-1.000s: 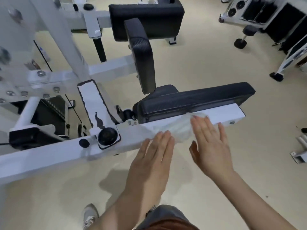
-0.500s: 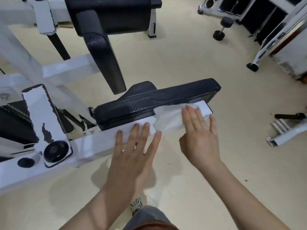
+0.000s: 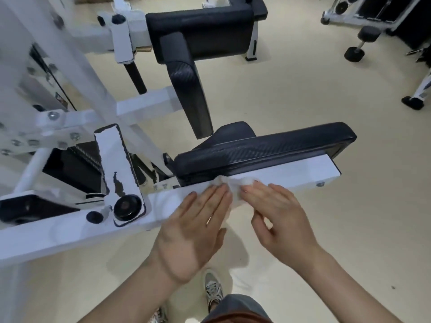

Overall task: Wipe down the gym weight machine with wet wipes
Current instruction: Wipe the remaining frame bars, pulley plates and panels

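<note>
Right now the left grip (image 3: pixel 193 229) is wide, its fingers straight and flat, their tips pressing one edge of the wet wipe (image 3: pixel 235 183). The right grip (image 3: pixel 282 220) lays its fingers on the wipe's other side with the thumb tucked under; whether it pinches the wipe I cannot tell. The wipe sits bunched between the two sets of fingertips on the white beam (image 3: pixel 298 171), just below the black pad (image 3: pixel 268 148). I judge the job midway at best: this beam is in hand, while the upright pad (image 3: pixel 189 89), the chipped pivot plate (image 3: pixel 114 159) and the rest of the weight machine frame (image 3: pixel 144 106) likely remain.
</note>
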Demonstrator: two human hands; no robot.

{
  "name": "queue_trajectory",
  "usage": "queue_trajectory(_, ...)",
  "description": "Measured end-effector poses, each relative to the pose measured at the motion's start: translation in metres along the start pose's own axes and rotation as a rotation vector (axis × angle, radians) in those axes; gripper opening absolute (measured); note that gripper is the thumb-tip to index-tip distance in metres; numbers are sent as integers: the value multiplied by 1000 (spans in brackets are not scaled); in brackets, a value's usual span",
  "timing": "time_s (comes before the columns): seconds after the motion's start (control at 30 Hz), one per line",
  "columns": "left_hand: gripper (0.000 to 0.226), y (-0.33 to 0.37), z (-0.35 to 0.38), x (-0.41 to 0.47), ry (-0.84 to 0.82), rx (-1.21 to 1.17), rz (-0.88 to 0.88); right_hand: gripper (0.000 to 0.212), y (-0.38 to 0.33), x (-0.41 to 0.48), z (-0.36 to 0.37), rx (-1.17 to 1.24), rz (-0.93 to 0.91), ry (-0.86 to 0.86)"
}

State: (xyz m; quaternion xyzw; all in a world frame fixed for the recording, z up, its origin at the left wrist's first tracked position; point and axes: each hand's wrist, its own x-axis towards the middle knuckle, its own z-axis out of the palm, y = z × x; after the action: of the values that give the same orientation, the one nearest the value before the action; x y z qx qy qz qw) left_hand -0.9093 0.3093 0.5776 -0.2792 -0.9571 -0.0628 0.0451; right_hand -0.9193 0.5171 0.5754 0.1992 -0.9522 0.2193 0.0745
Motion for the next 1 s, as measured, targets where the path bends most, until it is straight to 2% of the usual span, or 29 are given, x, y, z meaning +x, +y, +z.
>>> queue_trajectory(0.07,50,-8,-1,-12,4,26,-26,44,13,4,-15,-24,-5,23)
queue_trajectory(0.17,47,-13,-18,-22,5,118,-205,43,8,5,-15,-138,-17,-10)
queue_trajectory(0.23,45,-10,-26,-22,-22,139,-259,44,-5,4,-3,-173,-70,-40)
queue_trajectory(0.33,45,-4,-15,-14,66,109,-128,38,-17,7,8,-52,-131,9)
queue_trajectory(0.4,38,-5,-11,-16,97,24,-103,35,-21,12,9,59,-145,66)
queue_trajectory(0.5,41,-14,-36,-31,153,-164,-188,36,-33,21,13,196,-120,145)
queue_trajectory(0.6,58,-39,-77,-46,307,-180,-348,36,-60,36,18,294,-205,163)
queue_trajectory(0.63,63,-51,-86,-51,309,-184,-424,35,-70,42,19,339,-233,158)
queue_trajectory(0.67,61,-60,-93,-55,268,-195,-491,35,-81,49,20,387,-245,142)
queue_trajectory(0.73,53,-69,-95,-59,54,-151,-584,38,-102,62,26,459,-245,66)
queue_trajectory(0.8,70,-73,-84,-66,-141,-136,-609,45,-120,75,34,448,-243,-26)
queue_trajectory(0.87,83,-85,-74,-65,-269,-230,-599,48,-134,86,44,378,-275,-81)
queue_trajectory(0.93,84,-102,-70,-61,-326,-330,-576,44,-143,98,52,303,-293,-109)
queue_trajectory(1.0,72,-119,-64,-54,-284,-358,-570,35,-149,113,54,286,-253,-103)
